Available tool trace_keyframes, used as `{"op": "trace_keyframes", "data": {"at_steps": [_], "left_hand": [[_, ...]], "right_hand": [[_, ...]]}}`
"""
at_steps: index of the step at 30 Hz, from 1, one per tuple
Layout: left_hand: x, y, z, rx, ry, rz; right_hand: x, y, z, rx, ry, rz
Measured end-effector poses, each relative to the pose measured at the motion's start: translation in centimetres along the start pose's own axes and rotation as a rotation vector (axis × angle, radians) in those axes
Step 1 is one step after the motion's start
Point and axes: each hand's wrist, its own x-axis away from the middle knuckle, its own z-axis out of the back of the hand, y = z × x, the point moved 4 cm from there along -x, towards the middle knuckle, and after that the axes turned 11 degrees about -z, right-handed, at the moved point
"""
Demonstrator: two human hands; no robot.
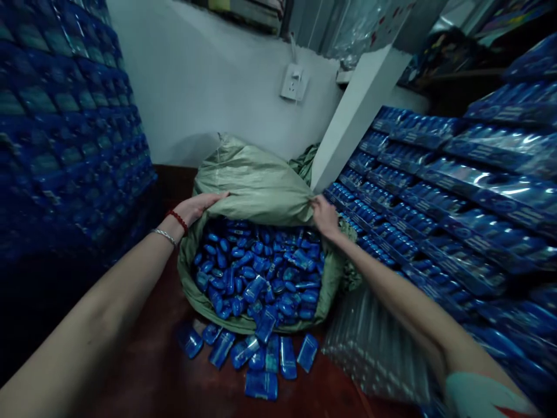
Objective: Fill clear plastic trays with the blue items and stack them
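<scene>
The fingertips of the right hand (324, 216) are hidden in a fold of the pale-green woven sack (248, 174); left of the left hand (201, 205), the stack of blue film-wrapped packs (78, 116) is blurred and edge-cropped; below both hands, print on small glossy blue packets (261, 261) is unreadable

A red beaded bracelet (178, 219) and silver twisted bangle (164, 235) ring your left wrist (172, 227); your mint right sleeve (474, 390) bears red.

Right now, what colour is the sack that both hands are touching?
The sack is pale green, shown in the head view.
</scene>
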Motion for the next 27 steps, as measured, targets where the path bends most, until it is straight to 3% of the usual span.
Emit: {"op": "trace_keyframes", "data": {"at_steps": [2,5,8,10,11,13,17,20,22,25,27], "left_hand": [[-1.0,0.0,-0.8,-0.048,-0.004,-0.002],[-1.9,-0.3,-1.9,-0.109,0.071,-0.079],[-0.5,-0.5,-2.1,-0.313,0.282,-0.431],[1.4,-0.7,-2.8,-0.594,0.296,-0.755],[2.2,-1.1,-3.5,-0.742,0.23,-0.876],[3.2,-2.1,-4.8,-0.966,0.059,-0.967],[3.2,-3.0,-5.6,-1.116,0.01,-0.913],[2.9,-3.1,-5.8,-1.137,0.015,-0.897],[2.9,-3.1,-5.9,-1.155,0.016,-0.89],[3.0,-3.2,-5.9,-1.18,0.011,-0.869],[3.2,-3.2,-5.9,-1.183,0.001,-0.858]], "right_hand": [[-3.5,-0.1,0.8,-0.012,0.116,-0.046],[-5.3,-0.3,0.0,0.042,0.104,-0.104],[-3.4,-0.3,-1.8,0.131,0.012,-0.076],[-1.3,-0.3,-2.2,0.205,-0.02,0.03],[-0.2,-0.3,-2.0,0.251,-0.043,0.091],[2.3,0.1,-0.7,0.36,-0.119,0.182],[9.1,1.9,5.2,0.512,-0.229,0.213],[16.8,3.1,9.7,0.512,-0.061,0.058],[22.5,3.9,11.0,0.511,0.122,-0.068],[28.7,5.6,10.4,0.499,0.273,-0.087],[30.1,7.5,9.5,0.466,0.287,-0.024]]}}
